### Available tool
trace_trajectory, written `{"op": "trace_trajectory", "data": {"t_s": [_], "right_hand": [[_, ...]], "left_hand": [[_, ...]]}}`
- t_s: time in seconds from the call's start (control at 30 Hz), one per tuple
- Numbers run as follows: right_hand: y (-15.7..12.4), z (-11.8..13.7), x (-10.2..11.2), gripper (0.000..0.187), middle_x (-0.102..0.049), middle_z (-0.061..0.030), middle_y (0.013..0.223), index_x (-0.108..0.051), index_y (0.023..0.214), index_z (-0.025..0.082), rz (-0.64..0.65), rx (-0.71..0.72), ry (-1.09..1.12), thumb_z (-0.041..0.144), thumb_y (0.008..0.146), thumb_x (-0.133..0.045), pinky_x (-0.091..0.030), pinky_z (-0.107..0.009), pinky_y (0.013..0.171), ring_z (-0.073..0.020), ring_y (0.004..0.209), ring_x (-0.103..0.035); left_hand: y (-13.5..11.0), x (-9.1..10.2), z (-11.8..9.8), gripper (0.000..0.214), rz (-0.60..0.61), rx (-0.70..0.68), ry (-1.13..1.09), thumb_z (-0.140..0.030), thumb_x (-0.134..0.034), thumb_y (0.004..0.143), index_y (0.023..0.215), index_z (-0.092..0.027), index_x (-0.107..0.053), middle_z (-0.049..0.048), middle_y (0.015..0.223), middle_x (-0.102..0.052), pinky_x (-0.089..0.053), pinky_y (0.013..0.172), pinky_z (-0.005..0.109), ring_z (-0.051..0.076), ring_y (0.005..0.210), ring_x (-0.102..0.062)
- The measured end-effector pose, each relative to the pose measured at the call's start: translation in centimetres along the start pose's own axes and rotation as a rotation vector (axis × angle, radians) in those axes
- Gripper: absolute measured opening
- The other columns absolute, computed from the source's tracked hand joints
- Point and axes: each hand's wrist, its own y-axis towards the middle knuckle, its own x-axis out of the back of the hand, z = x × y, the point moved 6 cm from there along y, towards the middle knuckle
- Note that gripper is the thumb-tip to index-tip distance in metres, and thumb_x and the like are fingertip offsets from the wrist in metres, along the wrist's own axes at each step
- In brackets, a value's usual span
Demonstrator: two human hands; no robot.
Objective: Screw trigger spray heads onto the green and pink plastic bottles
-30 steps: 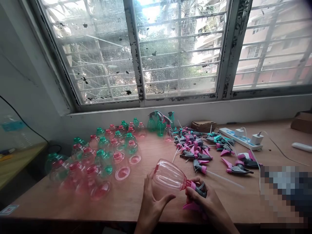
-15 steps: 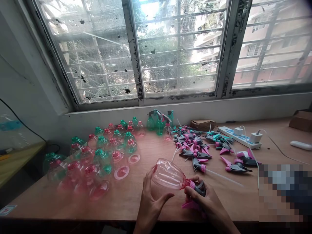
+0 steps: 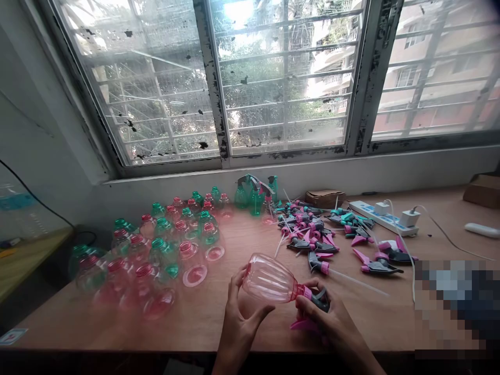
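Note:
A clear pink plastic bottle [image 3: 269, 281] lies on its side just above the table's front edge, held between both hands. My left hand [image 3: 240, 323] cups its body from below, thumb and fingers wrapped round it. My right hand [image 3: 332, 325] is closed on the grey and pink trigger sprayer [image 3: 318, 301] that sits on the bottle's neck; the pink lever sticks out under my fingers.
Several empty pink and green bottles [image 3: 164, 250] stand at the left of the wooden table [image 3: 234, 245]. A heap of loose trigger sprayers [image 3: 324, 234] lies mid-right. A white power strip [image 3: 385, 219] with plugs, a cardboard box [image 3: 482, 190] and a window behind.
The bottle has turned slightly and shifted a little in my hands; both hands keep their grip. The view has drifted slightly.

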Motion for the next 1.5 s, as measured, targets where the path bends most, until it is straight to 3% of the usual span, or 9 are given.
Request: {"op": "trace_trajectory", "data": {"t_s": [0.13,0.27,0.4,0.63,0.77,0.83,1.0,1.23,1.5], "right_hand": [[0.0,0.1,-0.2,0.038,-0.071,-0.0005,0.061,-0.060,0.093,0.017,0.010,0.000,-0.041,0.048,0.077,-0.077,-0.049,-0.026,0.055,-0.0175,0.056,-0.065],[0.0,0.4,0.0,0.037,-0.071,-0.0017,0.066,-0.061,0.094,0.017,-0.001,-0.001,-0.007,0.049,0.080,-0.075,-0.050,-0.028,0.057,-0.0192,0.060,-0.066],[0.0,0.3,0.0,0.037,-0.071,-0.0018,0.067,-0.061,0.094,0.018,0.005,-0.010,0.031,0.049,0.079,-0.075,-0.050,-0.029,0.058,-0.0202,0.061,-0.066],[-0.4,0.5,-0.4,0.036,-0.072,0.0002,0.064,-0.062,0.096,0.018,0.028,0.005,-0.036,0.045,0.079,-0.077,-0.051,-0.027,0.059,-0.0185,0.059,-0.066],[-0.3,0.5,-0.1,0.036,-0.072,-0.0011,0.065,-0.061,0.095,0.018,0.020,-0.002,-0.012,0.048,0.082,-0.073,-0.049,-0.027,0.057,-0.0183,0.060,-0.065],[-0.2,0.5,0.0,0.035,-0.071,-0.0012,0.066,-0.061,0.093,0.018,0.018,0.003,0.012,0.049,0.081,-0.073,-0.049,-0.027,0.058,-0.0182,0.061,-0.064],[-0.2,0.3,-0.1,0.039,-0.071,-0.0004,0.061,-0.061,0.095,0.017,0.002,0.002,-0.022,0.049,0.078,-0.076,-0.050,-0.027,0.057,-0.0184,0.057,-0.065],[-0.4,0.4,0.0,0.037,-0.072,-0.0006,0.063,-0.062,0.095,0.018,-0.029,0.013,-0.036,0.049,0.079,-0.075,-0.052,-0.028,0.058,-0.0195,0.059,-0.067],[-0.4,0.3,-0.1,0.035,-0.071,-0.0002,0.063,-0.061,0.095,0.018,-0.005,0.017,-0.049,0.046,0.080,-0.075,-0.052,-0.027,0.057,-0.0183,0.059,-0.066]], "left_hand": [[0.0,0.2,-0.4,0.061,-0.029,0.023,-0.062,-0.041,-0.074,0.081,0.135,-0.025,-0.050,0.0100,0.146,-0.051,-0.027,0.120,0.050,0.033,0.142,-0.039],[0.2,0.3,-1.2,0.055,-0.005,-0.033,0.030,-0.036,-0.070,0.084,0.136,-0.031,-0.053,0.0048,0.149,-0.049,-0.023,0.122,0.049,0.030,0.145,-0.034],[-0.1,0.0,-1.1,0.063,0.040,-0.061,0.039,-0.033,-0.072,0.083,0.141,-0.033,-0.045,0.0045,0.150,-0.048,-0.022,0.122,0.049,0.029,0.144,-0.036],[-0.3,0.0,-0.2,0.064,0.020,0.057,-0.068,-0.042,-0.070,0.084,0.140,-0.025,-0.045,0.0107,0.150,-0.048,-0.024,0.120,0.049,0.032,0.144,-0.036],[0.0,0.1,-1.0,0.055,0.029,-0.058,0.016,-0.036,-0.068,0.086,0.138,-0.031,-0.050,0.0048,0.154,-0.042,-0.022,0.122,0.046,0.029,0.148,-0.028],[0.1,0.1,-1.0,0.054,0.017,-0.081,0.035,-0.034,-0.069,0.086,0.137,-0.031,-0.052,0.0048,0.152,-0.045,-0.025,0.121,0.047,0.029,0.146,-0.032],[-0.1,-0.1,-0.4,0.077,0.037,-0.021,0.014,-0.034,-0.081,0.074,0.142,-0.030,-0.045,0.0070,0.150,-0.047,-0.024,0.121,0.050,0.033,0.145,-0.034],[0.1,0.0,-0.5,0.057,-0.005,0.021,-0.013,-0.037,-0.069,0.086,0.139,-0.029,-0.048,0.0069,0.146,-0.051,-0.027,0.120,0.049,0.031,0.140,-0.042],[-0.1,0.2,-0.7,0.067,-0.014,0.023,0.005,-0.039,-0.078,0.077,0.136,-0.024,-0.049,0.0104,0.143,-0.053,-0.027,0.119,0.051,0.034,0.140,-0.041]]}}
